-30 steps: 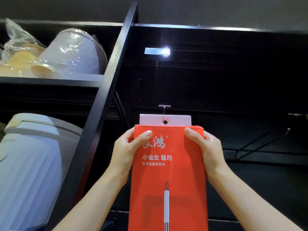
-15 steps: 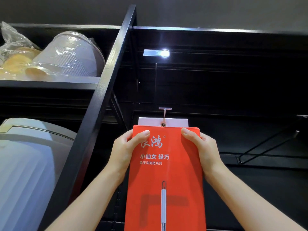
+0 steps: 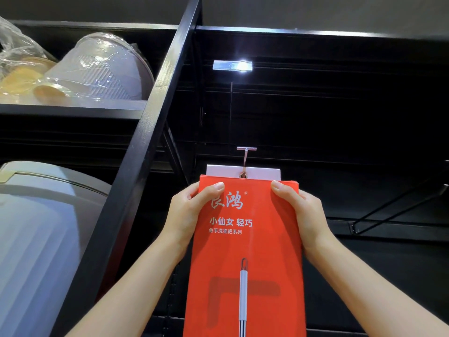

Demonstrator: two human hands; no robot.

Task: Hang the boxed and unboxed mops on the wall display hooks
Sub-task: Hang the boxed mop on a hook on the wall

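Cardboard, flat and glossy orange-red, makes up the tall mop box (image 3: pixel 245 239), printed with white characters and a picture of a steel mop handle; it hangs upright in front of the dark wall panel, its white hanging tab (image 3: pixel 260 171) at the top. The tab's metal-ringed eyelet (image 3: pixel 243 175) appears threaded onto the thin coppery wire hook (image 3: pixel 246 159), though how far along the prong it sits is hard to tell.

The left hand (image 3: pixel 188 212) and right hand (image 3: pixel 300 210) clasp the box's upper edges, thumbs flat across the front, fingers (image 3: pixel 281 192) curled behind.

Letting go too soon is the danger, I judge: if the eyelet sits only on the tip, the long box could slide off and fall. A sideways tug might tear the thin tab or bend the slender wire.

To the left, beyond a black metal shelf upright (image 3: pixel 145 132), stand plastic-wrapped pale ribbed tubs (image 3: pixel 107 69) and a smooth grey lidded bin (image 3: pixel 41 215). An empty black double-wire hook (image 3: pixel 393 207) juts out on the right.
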